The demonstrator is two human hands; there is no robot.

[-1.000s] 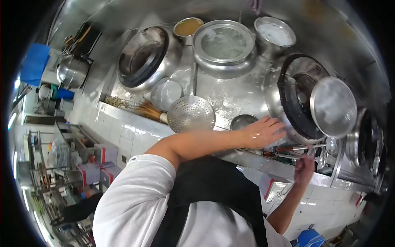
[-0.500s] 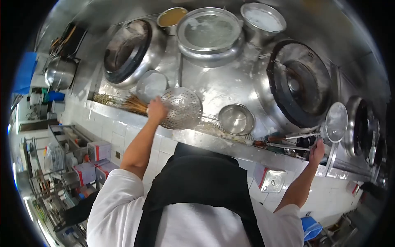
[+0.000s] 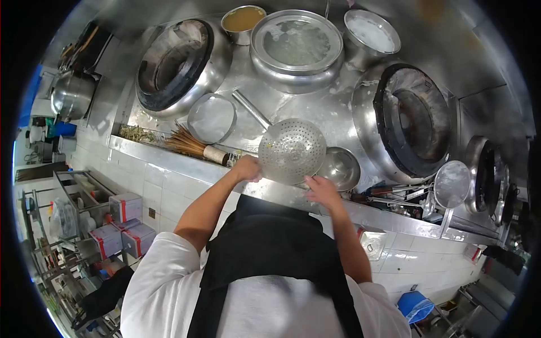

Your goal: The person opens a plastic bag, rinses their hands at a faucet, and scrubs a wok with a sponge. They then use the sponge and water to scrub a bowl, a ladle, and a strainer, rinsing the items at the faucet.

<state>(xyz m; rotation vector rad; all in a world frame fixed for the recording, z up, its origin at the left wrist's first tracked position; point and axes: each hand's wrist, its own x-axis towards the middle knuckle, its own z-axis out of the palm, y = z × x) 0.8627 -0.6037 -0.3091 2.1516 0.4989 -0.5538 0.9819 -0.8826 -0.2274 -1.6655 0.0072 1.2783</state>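
A round perforated skimmer (image 3: 292,150) with a metal handle lies tilted over the front of the steel counter, its handle pointing to the far left. My left hand (image 3: 247,168) is closed on its left rim. At the lower right of the skimmer, my right hand (image 3: 324,191) has its fingers partly spread, with the fingertips right at the rim. Behind the right hand sits a steel bowl (image 3: 341,169), partly covered by the skimmer. A bamboo brush (image 3: 194,145) lies left of my left hand, below a round fine-mesh strainer (image 3: 212,118).
Wok burners stand at the left (image 3: 176,65) and right (image 3: 414,121). Between them, at the back, is a large pot of cloudy water (image 3: 297,73), flanked by a container of yellowish liquid (image 3: 243,21) and one of white contents (image 3: 371,32). Ladles (image 3: 389,191) lie in the right front trough.
My right hand has left the tools at the right and come to the skimmer. My left hand has moved right with the skimmer, whose handle has swung leftward.
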